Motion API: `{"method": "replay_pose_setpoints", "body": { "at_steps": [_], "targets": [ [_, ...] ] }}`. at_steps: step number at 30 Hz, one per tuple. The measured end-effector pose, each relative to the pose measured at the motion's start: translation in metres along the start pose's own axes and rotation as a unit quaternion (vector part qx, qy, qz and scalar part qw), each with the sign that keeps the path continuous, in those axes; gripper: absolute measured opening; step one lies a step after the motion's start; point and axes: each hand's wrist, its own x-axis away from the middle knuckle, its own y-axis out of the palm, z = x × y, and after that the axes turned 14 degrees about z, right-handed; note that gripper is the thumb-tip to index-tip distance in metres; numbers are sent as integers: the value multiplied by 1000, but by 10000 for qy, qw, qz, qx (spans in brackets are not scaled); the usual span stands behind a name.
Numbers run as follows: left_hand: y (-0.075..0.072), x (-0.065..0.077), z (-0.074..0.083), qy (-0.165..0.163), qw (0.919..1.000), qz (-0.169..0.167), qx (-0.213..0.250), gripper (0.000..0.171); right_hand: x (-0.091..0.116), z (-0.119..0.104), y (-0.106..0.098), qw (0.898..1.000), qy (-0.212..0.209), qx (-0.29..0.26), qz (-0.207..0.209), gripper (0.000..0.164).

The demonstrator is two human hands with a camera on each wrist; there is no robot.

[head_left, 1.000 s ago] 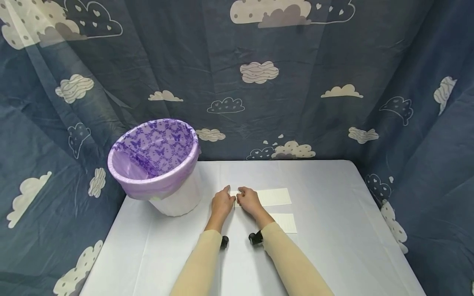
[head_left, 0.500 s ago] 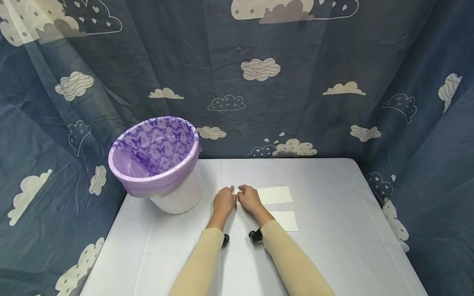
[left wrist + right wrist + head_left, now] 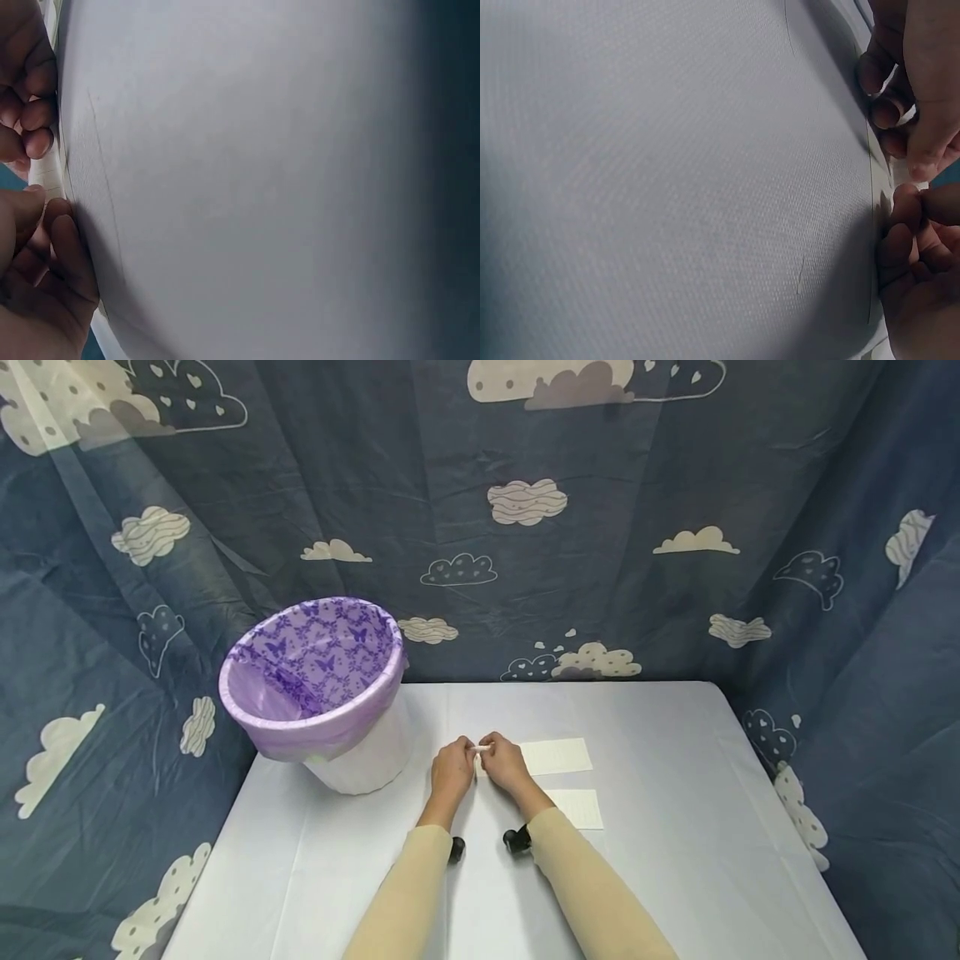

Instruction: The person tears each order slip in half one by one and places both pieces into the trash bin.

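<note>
Side by side near the middle of the white table, both hands work at a narrow white paper strip. My left hand pinches the strip's left end with thumb and fingers, and my right hand pinches its right end. Fine lines cross the pale strip in the left wrist view. A long white paper sheet lies flat under and beside the right hand. Whether the strip is joined to this sheet cannot be told. Nearer me, a second white sheet is partly covered by the right forearm.
To the left stands a white bin lined with a purple butterfly-patterned bag folded over its rim. A dark blue curtain with cloud prints hangs behind and on both sides of the white tablecloth.
The fingertips have shifted slightly, and the narrow white strip now shows between them, where it was hidden before. The sheets and bin stay in place, apart from a small camera shift.
</note>
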Motion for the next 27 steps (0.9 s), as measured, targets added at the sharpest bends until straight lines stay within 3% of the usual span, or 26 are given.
{"method": "replay_pose_setpoints", "body": {
  "at_steps": [8, 15, 21, 27],
  "targets": [
    [-1, 5, 0, -265, 9987, 251, 358, 12, 1, 5, 5, 9999, 55, -108, 122, 14],
    [-3, 10, 2, -265, 9964, 401, 695, 11, 6, 4, 1, 9990, 99, -282, 338, 16],
    [-21, 13, 17, -44, 9936, 672, 904, 12, 12, -9, -13, 9975, -118, -468, 510, 15],
    [-42, 15, 35, 446, 9907, 898, 919, 12, 21, -25, -33, 9940, -430, -528, 855, 13]
  ]
}}
